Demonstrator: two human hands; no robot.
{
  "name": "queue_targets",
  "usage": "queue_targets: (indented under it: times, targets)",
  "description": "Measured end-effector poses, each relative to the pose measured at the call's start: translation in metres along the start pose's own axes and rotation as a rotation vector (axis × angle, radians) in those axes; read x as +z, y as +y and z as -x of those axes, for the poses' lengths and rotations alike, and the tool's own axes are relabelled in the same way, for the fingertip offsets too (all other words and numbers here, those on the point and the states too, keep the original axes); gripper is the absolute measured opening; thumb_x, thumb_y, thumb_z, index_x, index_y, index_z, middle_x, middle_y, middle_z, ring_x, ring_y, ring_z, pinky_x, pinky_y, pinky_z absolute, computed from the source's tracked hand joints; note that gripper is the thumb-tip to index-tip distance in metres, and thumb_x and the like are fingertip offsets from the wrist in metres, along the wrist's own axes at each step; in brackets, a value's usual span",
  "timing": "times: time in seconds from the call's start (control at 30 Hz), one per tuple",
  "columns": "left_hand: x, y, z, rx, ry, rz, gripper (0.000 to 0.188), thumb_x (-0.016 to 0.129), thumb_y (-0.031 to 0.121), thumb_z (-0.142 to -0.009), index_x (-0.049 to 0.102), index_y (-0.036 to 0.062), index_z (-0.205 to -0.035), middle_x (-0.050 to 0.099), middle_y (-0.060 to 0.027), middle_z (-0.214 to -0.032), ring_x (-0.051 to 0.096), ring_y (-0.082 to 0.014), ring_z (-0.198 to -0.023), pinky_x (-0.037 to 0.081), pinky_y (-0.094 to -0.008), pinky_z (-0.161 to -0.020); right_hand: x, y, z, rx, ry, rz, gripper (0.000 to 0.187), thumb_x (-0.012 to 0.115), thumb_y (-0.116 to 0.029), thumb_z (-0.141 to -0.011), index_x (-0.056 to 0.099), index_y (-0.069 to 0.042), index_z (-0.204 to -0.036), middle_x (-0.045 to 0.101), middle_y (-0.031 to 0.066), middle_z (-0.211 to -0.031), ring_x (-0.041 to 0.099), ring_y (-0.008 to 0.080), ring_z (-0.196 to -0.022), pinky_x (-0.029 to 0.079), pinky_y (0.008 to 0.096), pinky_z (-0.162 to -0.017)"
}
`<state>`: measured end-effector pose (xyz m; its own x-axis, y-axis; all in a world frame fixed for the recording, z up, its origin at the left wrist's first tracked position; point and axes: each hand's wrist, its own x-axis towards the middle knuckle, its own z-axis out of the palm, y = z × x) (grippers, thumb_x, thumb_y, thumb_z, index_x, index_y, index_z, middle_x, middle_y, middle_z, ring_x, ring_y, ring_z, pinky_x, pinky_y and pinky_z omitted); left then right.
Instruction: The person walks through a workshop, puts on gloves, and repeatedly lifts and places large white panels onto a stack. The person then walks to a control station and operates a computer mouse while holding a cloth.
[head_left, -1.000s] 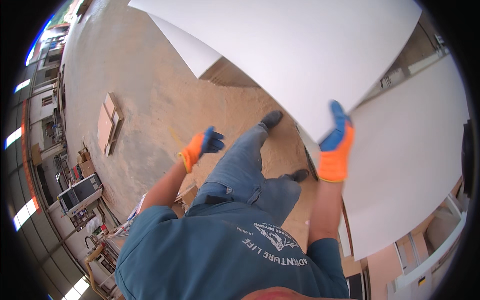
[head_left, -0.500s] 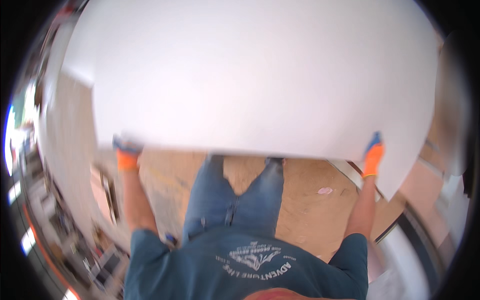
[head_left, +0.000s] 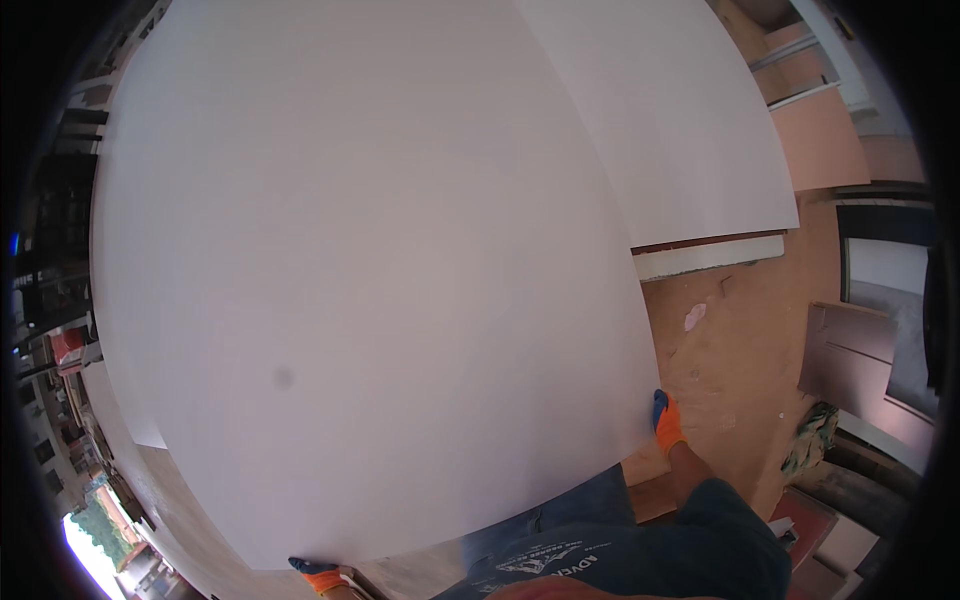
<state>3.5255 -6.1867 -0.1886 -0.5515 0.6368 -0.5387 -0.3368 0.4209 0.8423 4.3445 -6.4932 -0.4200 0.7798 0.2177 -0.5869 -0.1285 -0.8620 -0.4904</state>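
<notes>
A large white board (head_left: 380, 280) fills most of the view in front of me, with its near edge across my thighs. Near its left corner, my left hand (head_left: 318, 574) grips that edge, in an orange glove with blue fingers. My right hand (head_left: 667, 422), gloved alike, is closed on the board's right side close to the near corner. Part of its fingers is hidden by the board. To the right, a second white board (head_left: 700, 150) lies partly overlapped by the held one.
Under the second board shows a pale strip (head_left: 710, 258). The brown floor (head_left: 740, 360) runs along my right, with a pink scrap (head_left: 695, 317) on it. Brownish panels (head_left: 848, 348) and a patterned cloth (head_left: 812, 440) are farther right. Cluttered dark equipment (head_left: 60, 230) lines the left.
My view has turned, so the held board now slants down to the left. The left hand appears lower, and the second white board has come into view at right. Both hands keep their hold.
</notes>
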Motion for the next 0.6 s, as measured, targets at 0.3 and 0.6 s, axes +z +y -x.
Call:
queue_targets:
  times: [0.3,0.6]
  targets:
    - [0.182,-0.067,0.023,-0.013,-0.422,0.038,0.056,0.045,0.053,-0.103,0.055,0.0095,-0.138,0.056,-0.0094,-0.142,0.052,-0.0318,-0.127,0.045,-0.0532,-0.108,-0.113,-0.016,-0.104,-0.059,0.188,0.005,0.039,0.04,-0.014,-0.107,0.053,0.003,-0.14,0.059,0.0195,-0.14,0.057,0.033,-0.127,0.043,0.0401,-0.108]
    - [0.433,-0.126,0.086,0.144,-0.731,-0.374,0.06,0.042,0.052,-0.105,0.044,0.0094,-0.147,0.048,-0.01,-0.149,0.047,-0.0309,-0.134,0.041,-0.0548,-0.112,-0.309,-0.156,-0.17,-0.055,0.497,0.413,0.042,0.042,-0.027,-0.108,0.058,0.0,-0.136,0.063,0.0225,-0.132,0.059,0.039,-0.122,0.047,0.0437,-0.104]
